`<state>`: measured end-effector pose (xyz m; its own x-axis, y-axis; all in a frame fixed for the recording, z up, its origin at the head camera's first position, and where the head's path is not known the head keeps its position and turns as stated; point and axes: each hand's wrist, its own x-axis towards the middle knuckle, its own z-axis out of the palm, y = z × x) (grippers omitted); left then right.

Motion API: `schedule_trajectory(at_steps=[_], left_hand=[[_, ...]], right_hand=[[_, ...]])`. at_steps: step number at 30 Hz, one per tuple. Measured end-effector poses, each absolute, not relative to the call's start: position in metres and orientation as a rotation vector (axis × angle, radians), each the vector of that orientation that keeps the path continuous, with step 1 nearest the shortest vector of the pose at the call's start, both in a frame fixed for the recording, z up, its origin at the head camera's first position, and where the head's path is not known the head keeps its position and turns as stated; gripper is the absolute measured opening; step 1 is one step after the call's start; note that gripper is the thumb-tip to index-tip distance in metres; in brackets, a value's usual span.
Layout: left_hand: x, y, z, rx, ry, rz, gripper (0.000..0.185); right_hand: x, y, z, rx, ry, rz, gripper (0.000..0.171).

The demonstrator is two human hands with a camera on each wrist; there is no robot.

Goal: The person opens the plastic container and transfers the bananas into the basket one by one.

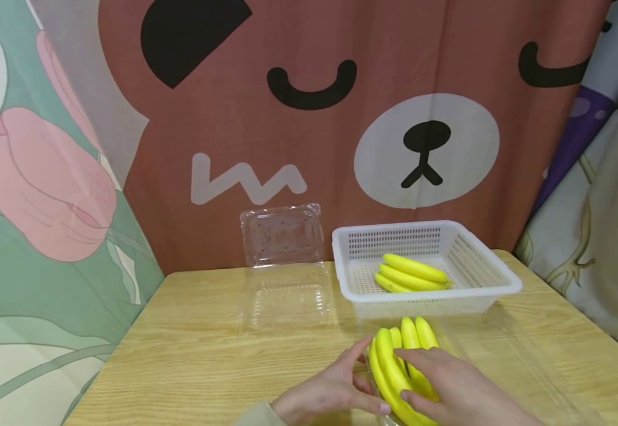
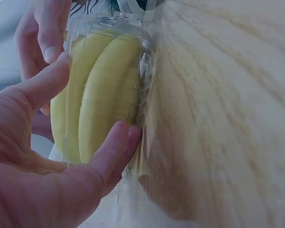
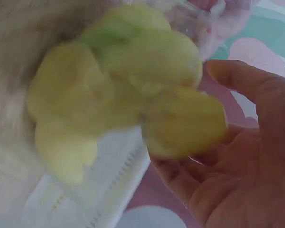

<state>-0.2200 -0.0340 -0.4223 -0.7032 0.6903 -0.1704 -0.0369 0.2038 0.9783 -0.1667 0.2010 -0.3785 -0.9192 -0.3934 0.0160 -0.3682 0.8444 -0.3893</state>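
Yellow bananas point(image 1: 391, 370) lie in a clear plastic clamshell box point(image 2: 141, 71) at the table's near edge. Two long curved ones run along the left side, with others beside them. My left hand point(image 1: 335, 378) spreads along the box's left side, thumb near the rim and fingertips low against the wall in the left wrist view. From the right, my right hand point(image 1: 455, 384) reaches over the bananas. In the right wrist view, the blurred banana ends point(image 3: 185, 121) sit between the thumb and fingers of this hand.
A white perforated basket point(image 1: 426, 302) stands behind the box, holding a banana bunch point(image 1: 412, 273). Left of it, another clear clamshell point(image 1: 284, 236) stands with its lid raised. A curtain with a bear print point(image 1: 319, 136) hangs behind the wooden table point(image 1: 197, 343).
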Motion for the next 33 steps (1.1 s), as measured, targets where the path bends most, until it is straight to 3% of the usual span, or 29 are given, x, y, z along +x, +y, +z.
schedule_trajectory(at_steps=[9,18,33], left_hand=[[-0.222,-0.033,-0.422,0.607,1.896,1.557,0.095],[-0.219,-0.033,-0.423,0.638,1.870,1.593,0.098],[-0.218,-0.033,-0.423,0.627,1.841,1.622,0.109]], right_hand=[[-0.174,0.175,-0.383,-0.444,2.922,-0.686,0.069],[-0.176,0.167,-0.389,-0.616,3.047,-0.633,0.074],[-0.179,0.162,-0.387,-0.479,3.030,-0.564,0.074]])
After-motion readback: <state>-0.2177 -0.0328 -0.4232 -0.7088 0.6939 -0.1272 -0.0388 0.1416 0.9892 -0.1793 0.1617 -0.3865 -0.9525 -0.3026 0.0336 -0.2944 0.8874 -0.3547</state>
